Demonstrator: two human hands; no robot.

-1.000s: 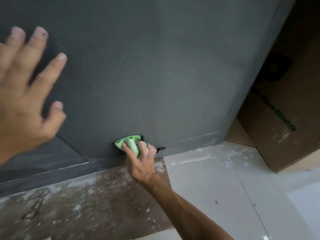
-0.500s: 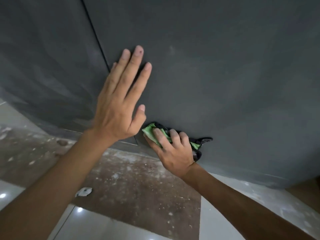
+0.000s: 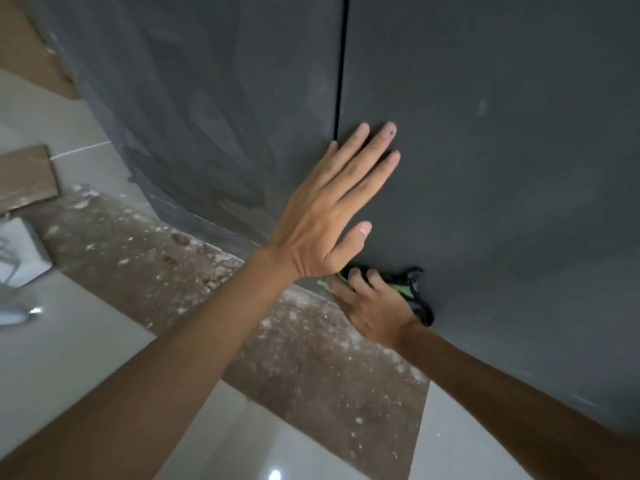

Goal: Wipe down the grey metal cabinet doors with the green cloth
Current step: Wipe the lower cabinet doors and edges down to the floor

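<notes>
Two grey metal cabinet doors fill the upper view, the right door [image 3: 502,150] and the left door [image 3: 225,116], split by a dark vertical seam. My left hand [image 3: 332,209] lies flat with straight fingers against the right door, just beside the seam. Below it, my right hand [image 3: 375,303] presses the green cloth [image 3: 403,289] against the bottom edge of the right door, its fingers curled over the cloth. Only bits of green and a dark edge of the cloth show around the fingers. The left door carries dusty streaks.
A brown, dust-speckled strip of floor [image 3: 294,341] runs along the cabinet's base, with glossy pale tiles [image 3: 86,341] nearer me. A brown board [image 3: 24,178] and a white object [image 3: 20,251] lie at the left. Cardboard [image 3: 20,46] shows at the top left.
The view has swung left, bringing the seam and left door in. My left hand stays flat on the door; my right hand keeps the cloth low at the door's bottom edge.
</notes>
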